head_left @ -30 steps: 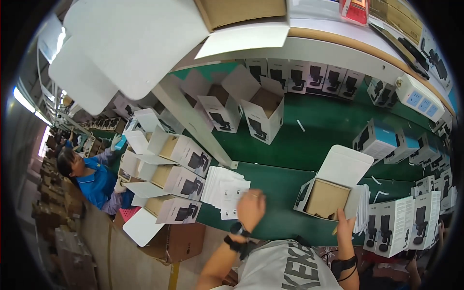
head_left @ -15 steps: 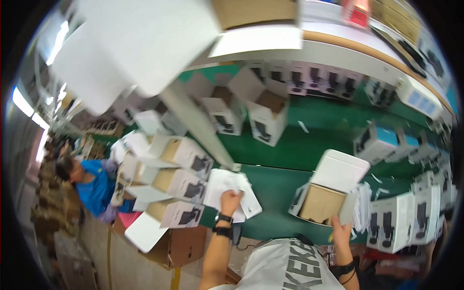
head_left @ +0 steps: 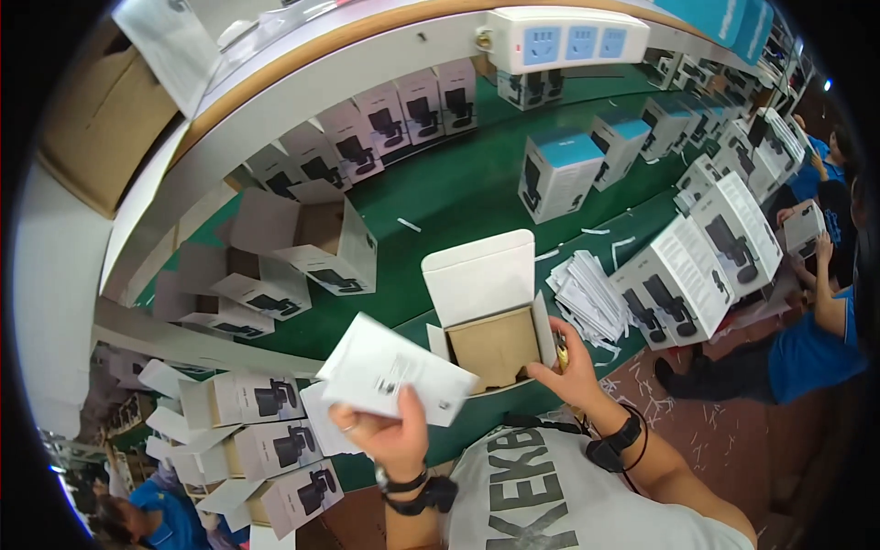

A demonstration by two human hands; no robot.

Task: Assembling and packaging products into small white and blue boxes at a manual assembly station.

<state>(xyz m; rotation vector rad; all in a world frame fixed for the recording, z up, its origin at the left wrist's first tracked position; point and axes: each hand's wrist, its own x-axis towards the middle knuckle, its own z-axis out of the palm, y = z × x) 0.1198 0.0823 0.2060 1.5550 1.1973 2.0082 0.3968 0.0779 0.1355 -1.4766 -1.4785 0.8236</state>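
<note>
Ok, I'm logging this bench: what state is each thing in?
Left grip, closed on leaflets
Leaflets, held up, overlapping
Right grip, closed on centre box's edge
Centre box, open, lid up
Yellow item, in right grip
Lower-left boxes, open
Blue-topped boxes, closed
Paper pile, loose, spread
Power strip, no plugs in

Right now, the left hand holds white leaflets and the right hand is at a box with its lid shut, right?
The lid is not shut: the head view shows it standing open. The left hand does hold white leaflets, and the right hand is at the box.
</note>
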